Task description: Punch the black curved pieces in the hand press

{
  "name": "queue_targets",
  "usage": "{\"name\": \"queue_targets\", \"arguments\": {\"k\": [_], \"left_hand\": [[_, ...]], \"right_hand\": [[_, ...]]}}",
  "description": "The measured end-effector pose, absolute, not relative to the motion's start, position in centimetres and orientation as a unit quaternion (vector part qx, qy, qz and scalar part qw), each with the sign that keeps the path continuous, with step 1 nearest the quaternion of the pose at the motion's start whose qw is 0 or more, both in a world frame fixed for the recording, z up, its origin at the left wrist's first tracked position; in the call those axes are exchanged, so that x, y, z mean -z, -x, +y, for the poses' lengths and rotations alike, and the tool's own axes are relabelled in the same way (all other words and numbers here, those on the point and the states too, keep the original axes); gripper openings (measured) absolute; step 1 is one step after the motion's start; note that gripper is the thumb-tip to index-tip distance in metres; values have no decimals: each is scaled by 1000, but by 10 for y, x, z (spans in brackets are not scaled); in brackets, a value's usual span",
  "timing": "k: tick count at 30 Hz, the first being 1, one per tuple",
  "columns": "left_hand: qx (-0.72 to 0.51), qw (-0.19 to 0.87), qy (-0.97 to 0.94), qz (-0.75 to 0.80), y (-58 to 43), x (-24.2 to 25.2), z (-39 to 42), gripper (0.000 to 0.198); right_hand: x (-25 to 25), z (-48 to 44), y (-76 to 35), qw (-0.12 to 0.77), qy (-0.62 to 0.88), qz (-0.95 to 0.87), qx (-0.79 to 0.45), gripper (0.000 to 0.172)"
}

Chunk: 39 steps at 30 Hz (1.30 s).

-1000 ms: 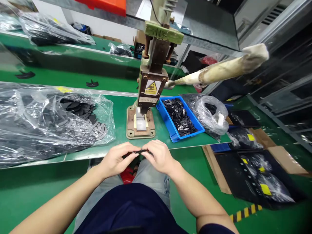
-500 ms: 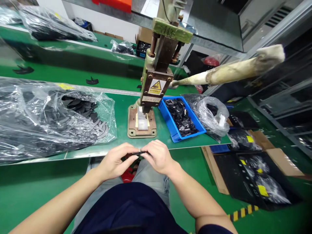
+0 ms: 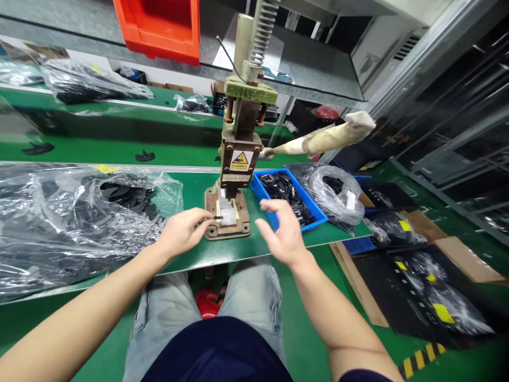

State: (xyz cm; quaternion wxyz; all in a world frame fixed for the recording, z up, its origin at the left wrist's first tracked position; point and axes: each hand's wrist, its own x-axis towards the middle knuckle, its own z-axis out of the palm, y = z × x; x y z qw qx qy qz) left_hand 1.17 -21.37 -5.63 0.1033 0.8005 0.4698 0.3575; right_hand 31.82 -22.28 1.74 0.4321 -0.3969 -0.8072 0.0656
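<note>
My left hand [image 3: 186,229] pinches a small black part [image 3: 218,217] at the left edge of the metal block on the base of a hand-lever press [image 3: 242,164]. The part's exact shape is too small to make out. My right hand [image 3: 283,229] is raised to the right of the press base [image 3: 212,232], thumb and fingers apart, with nothing in it. Behind that hand stands a blue bin [image 3: 312,225] filled with small black parts [image 3: 284,188]. The lever [image 3: 326,141] of the press sticks out to the right above the bin, with no hand on it.
At left lies a big clear bag [image 3: 79,233] of curved dark pieces. A wrapped clear bag [image 3: 338,193] sits right of the bin. An orange-red bin [image 3: 159,32] hangs over the bench's far side. Boxes with bagged parts [image 3: 437,297] stand lower right.
Both hands were together at the bench's front edge around the black part. My left hand has carried it forward to the press; my right has let go and moved forward and right.
</note>
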Motion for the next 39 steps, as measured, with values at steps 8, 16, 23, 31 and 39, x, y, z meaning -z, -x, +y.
{"name": "queue_targets", "arguments": {"k": [8, 16, 23, 31, 39], "left_hand": [[-219, 57, -831, 508, -22, 77, -145, 32], [-184, 21, -856, 482, -42, 68, -141, 36], [-209, 65, -855, 470, -42, 66, -139, 33], [-105, 40, -828, 549, 22, 58, -138, 37], [101, 101, -768, 625, 151, 53, -136, 59]], "right_hand": [[-138, -167, -316, 612, 250, -750, -25, 70], [-118, -179, -306, 649, 216, -724, -86, 24], [-33, -214, -310, 648, 258, -716, -8, 15], [8, -221, -315, 646, 281, -709, -22, 6], [7, -217, -306, 685, 260, -680, -29, 7]]}}
